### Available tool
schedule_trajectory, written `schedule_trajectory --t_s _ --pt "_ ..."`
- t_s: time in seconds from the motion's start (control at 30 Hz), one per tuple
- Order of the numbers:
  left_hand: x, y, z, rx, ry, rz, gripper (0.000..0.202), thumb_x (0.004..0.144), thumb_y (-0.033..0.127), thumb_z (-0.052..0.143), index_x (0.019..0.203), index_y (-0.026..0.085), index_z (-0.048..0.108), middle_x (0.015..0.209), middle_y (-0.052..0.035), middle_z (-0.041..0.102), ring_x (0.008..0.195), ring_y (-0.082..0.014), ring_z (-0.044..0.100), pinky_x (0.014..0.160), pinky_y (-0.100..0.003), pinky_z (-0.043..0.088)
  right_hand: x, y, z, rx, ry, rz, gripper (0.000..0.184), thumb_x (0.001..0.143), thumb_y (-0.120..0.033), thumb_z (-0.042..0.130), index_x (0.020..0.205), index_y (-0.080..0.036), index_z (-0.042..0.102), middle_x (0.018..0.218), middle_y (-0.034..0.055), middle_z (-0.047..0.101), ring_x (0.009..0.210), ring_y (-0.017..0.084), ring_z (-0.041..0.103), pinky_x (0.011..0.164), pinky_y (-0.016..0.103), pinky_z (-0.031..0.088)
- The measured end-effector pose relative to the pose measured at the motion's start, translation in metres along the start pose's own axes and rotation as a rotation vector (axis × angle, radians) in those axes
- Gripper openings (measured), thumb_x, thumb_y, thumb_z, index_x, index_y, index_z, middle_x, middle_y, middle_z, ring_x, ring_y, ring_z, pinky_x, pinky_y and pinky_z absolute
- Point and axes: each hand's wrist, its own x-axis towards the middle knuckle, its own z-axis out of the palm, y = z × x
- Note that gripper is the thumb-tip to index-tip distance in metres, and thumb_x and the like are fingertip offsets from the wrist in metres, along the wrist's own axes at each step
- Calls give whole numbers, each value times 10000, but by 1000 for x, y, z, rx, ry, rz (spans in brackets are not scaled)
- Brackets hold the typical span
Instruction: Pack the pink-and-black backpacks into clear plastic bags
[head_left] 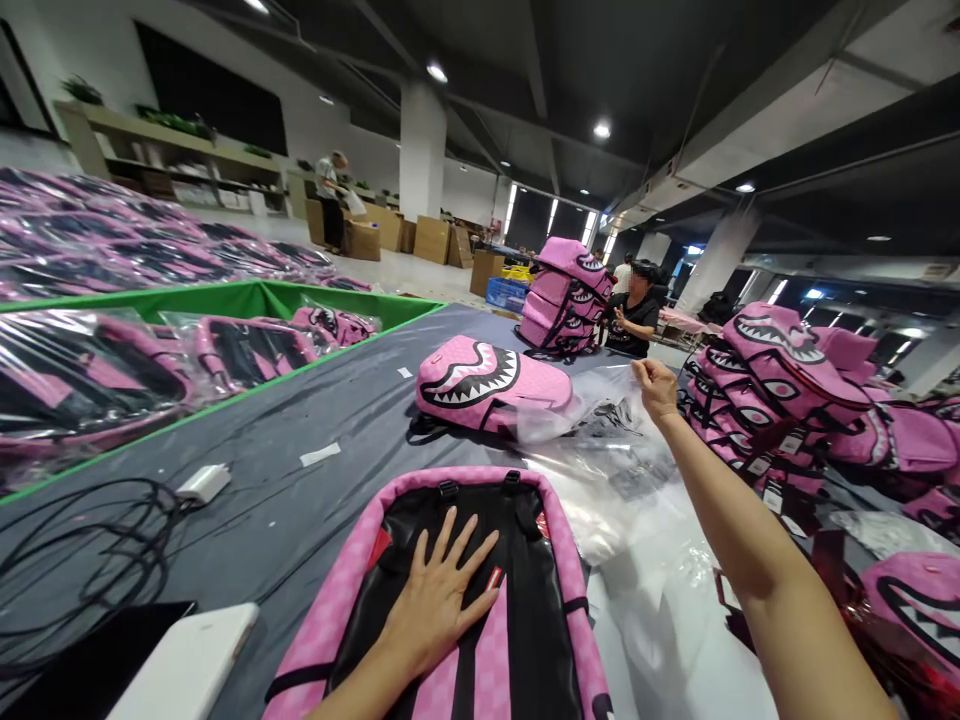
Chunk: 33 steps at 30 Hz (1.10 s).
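A pink checkered backpack point(574, 560) with a black back panel lies straps-up in front of me. My left hand point(439, 600) presses flat on that panel, fingers spread. Raised to the right, my right hand point(656, 388) is closed on the edge of a clear plastic bag point(607, 470), which stretches down and left from my fingers. More clear plastic lies beside the backpack. Just beyond, another pink backpack point(491, 385) with a shark-mouth print rests front-up, partly behind the plastic.
Stacked pink backpacks stand at the table's far end point(566, 300) and on the right point(780, 390). A green-edged bin point(315, 300) of bagged backpacks borders the left. Black cables point(97, 560), a white adapter point(204, 484) and a white device point(187, 660) lie left. A person point(634, 315) is beyond the table.
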Motion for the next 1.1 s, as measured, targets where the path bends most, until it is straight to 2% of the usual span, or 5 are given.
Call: schedule_trajectory --t_s 0.23,0.5,0.67,0.9,1.1 --pt "14 18 -33 -410 34 -84 534 891 583 573 1315 277 681 1496 -116 560 1506 -390 299 1216 -649 156 -113 -69 -54 122 -220 -224 507 973 -633 462 689 -227 569 661 30 575 634 171 505 643 306 436" --pt "36 95 -91 -1671 -126 -754 883 742 906 429 1127 150 674 1052 -130 730 959 -263 696 779 -368 532 -304 -77 -91 199 -578 -510 344 1054 -418 479 882 -225 706 867 71 702 799 183 620 752 318 473" --pt "29 108 -93 -1692 -134 -994 531 480 509 879 789 162 622 719 -7 639 640 -145 597 621 -269 429 -350 -57 -115 108 -668 -616 317 1064 -372 457 924 -256 717 853 39 713 754 173 604 709 302 461" --pt "17 126 -90 -1663 -212 -923 452 434 429 851 693 182 575 667 5 590 582 -121 553 591 -258 412 -367 -27 -156 50 -753 -380 242 988 -399 561 889 -248 722 889 62 716 818 214 640 779 351 485" --pt "7 186 -89 -1529 -255 -620 478 448 572 830 594 191 582 567 6 542 563 -131 475 566 -269 366 -361 -49 -132 341 -686 256 363 767 -485 783 997 -214 708 953 58 738 895 239 681 717 310 502"
